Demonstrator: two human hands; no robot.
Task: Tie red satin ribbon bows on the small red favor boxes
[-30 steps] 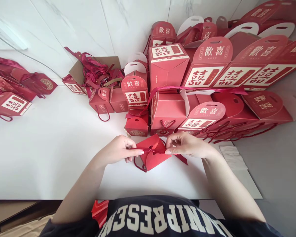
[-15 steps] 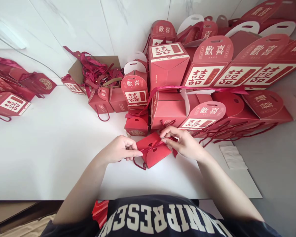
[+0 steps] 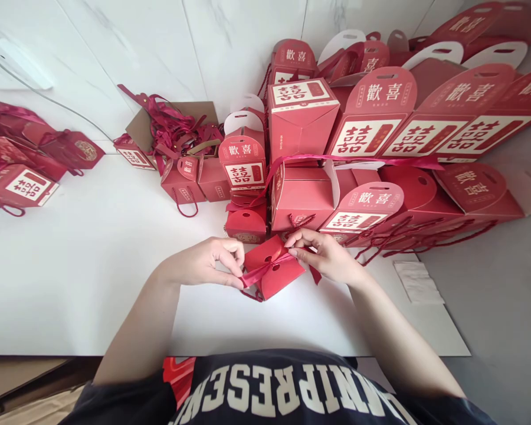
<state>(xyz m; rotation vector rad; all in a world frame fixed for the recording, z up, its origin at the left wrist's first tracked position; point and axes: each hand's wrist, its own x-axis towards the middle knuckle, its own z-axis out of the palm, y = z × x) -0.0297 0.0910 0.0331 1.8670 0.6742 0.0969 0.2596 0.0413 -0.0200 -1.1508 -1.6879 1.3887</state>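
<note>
A small red gift box (image 3: 278, 284) lies on the white table in front of me, its rounded flaps meeting at the top. Dark red ribbon (image 3: 257, 274) runs through the holes in the flaps and crosses at their middle. My left hand (image 3: 215, 262) pinches one end of the ribbon at the box's left side. At the right, my right hand (image 3: 321, 252) pinches the other part between thumb and fingers. A loose ribbon tail (image 3: 315, 275) hangs below the right hand. Red cord shows at the box's lower left edge.
Large red boxes (image 3: 371, 141) with handles are stacked at the right and back. An open box of ribbons (image 3: 177, 133) stands by the wall. Several boxes (image 3: 30, 186) sit at the far left. A folded white tissue (image 3: 418, 282) lies near the table's right edge.
My left hand has shifted slightly left, and more of the ribbon now shows stretched between it and the box's middle. The right hand has hardly moved.
</note>
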